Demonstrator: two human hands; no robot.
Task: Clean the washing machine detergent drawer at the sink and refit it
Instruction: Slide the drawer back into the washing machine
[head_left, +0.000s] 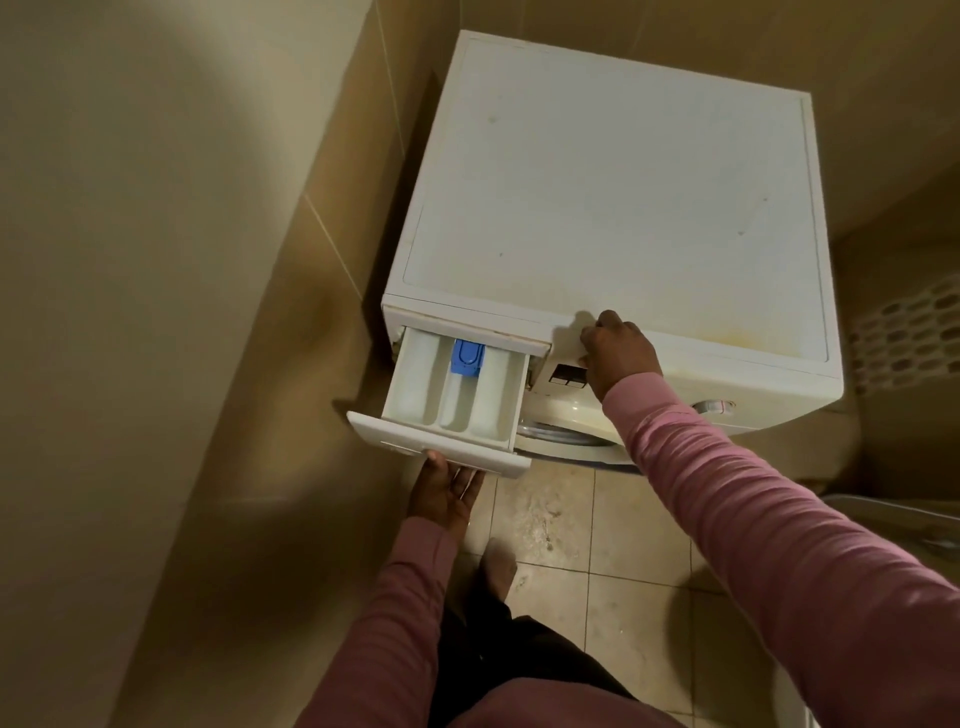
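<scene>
The white detergent drawer (457, 389) sticks well out of the top left front of the white washing machine (613, 197). It has three pale compartments and a blue insert (466, 357) at the back of the middle one. My left hand (447, 493) is under the drawer's front panel, palm up, its fingertips hidden beneath the panel. My right hand (618, 351) rests on the machine's front top edge just right of the drawer slot, fingers curled over the edge above the dark display.
A beige tiled wall (182, 260) runs close along the machine's left side. The floor tiles (597, 545) in front are stained. A perforated basket (904, 332) stands to the right, and a grey rim (893, 514) shows at lower right.
</scene>
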